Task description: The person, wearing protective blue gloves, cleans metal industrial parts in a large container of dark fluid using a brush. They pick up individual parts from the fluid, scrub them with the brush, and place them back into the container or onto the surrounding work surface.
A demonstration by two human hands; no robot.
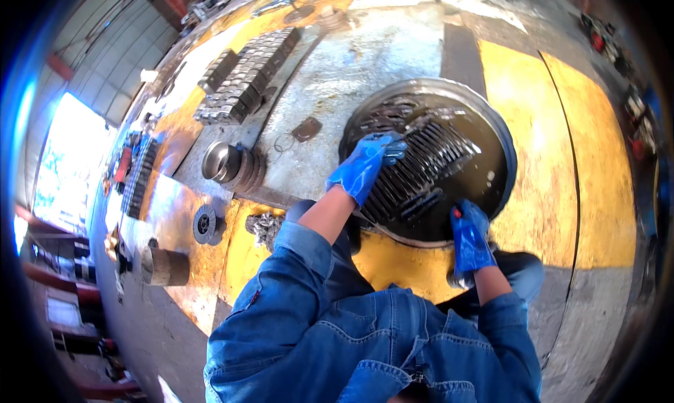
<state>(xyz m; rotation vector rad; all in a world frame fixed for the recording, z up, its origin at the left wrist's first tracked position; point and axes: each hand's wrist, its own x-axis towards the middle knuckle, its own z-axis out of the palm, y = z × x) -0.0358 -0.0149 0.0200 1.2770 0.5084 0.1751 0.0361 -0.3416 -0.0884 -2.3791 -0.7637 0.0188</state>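
Both hands gloved: left hand (365,166) on chain (421,168) in basin (505,157), right hand (469,238) at rim.

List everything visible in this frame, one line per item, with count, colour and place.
basin: one, dark metal, round, on the floor ahead, holding murky liquid
chain: one wide grey roller chain, lying in the basin
chain stack: several grey lengths, laid side by side, upper left
metal rings: a nested group, silver, left of the basin
cylinder: one, brownish, lower left
disc: one, dark, above the cylinder
floor: yellow and grey, worn
left hand: blue glove, resting on the chain
right hand: blue glove, at the basin's near rim, gripping something small and red
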